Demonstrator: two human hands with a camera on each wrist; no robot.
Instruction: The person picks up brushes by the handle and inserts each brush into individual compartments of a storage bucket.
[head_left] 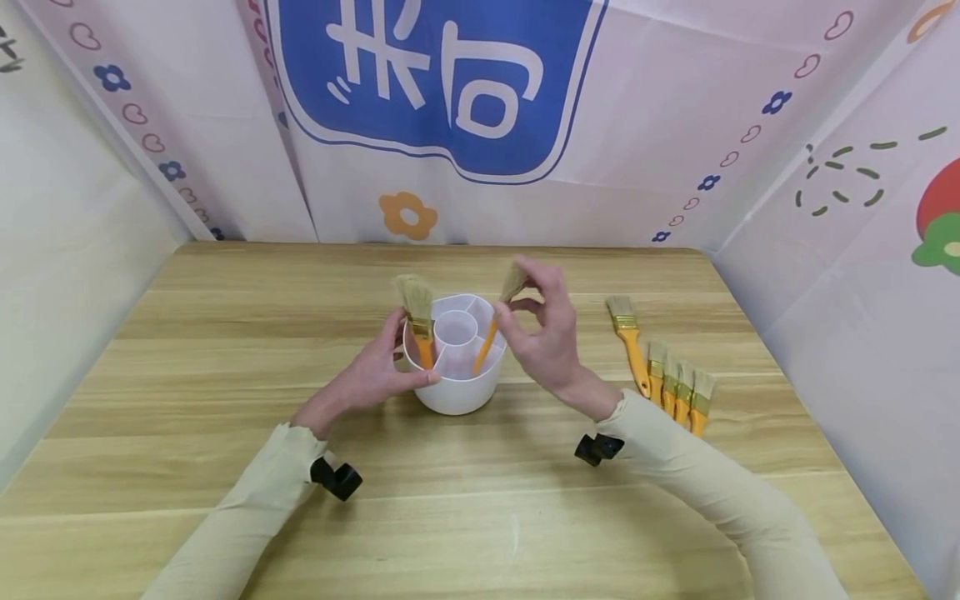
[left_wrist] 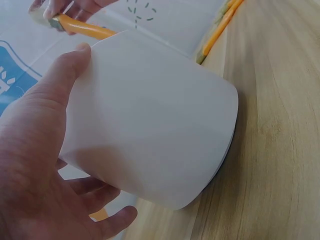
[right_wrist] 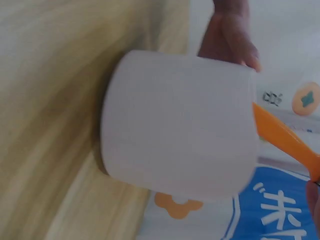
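Note:
A round white divided organizer (head_left: 456, 398) with a central cup stands upright on the table. My left hand (head_left: 369, 372) holds its left side, thumb at the front rim; the left wrist view shows the thumb on the white wall (left_wrist: 150, 115). One paintbrush (head_left: 417, 310) leans in the left compartment, bristles up. My right hand (head_left: 546, 329) pinches a second paintbrush (head_left: 487, 343) near its bristles, over the right side. Its orange handle (right_wrist: 282, 134) points down inside the rim. The handle's lower tip is hidden by the wall in the right wrist view.
On the right of the wooden table (head_left: 225, 333), a single paintbrush (head_left: 630, 342) lies beside a row of several similar paintbrushes (head_left: 678, 387), all bristles away from me. A printed cloth (head_left: 600, 200) hangs behind the table's far edge.

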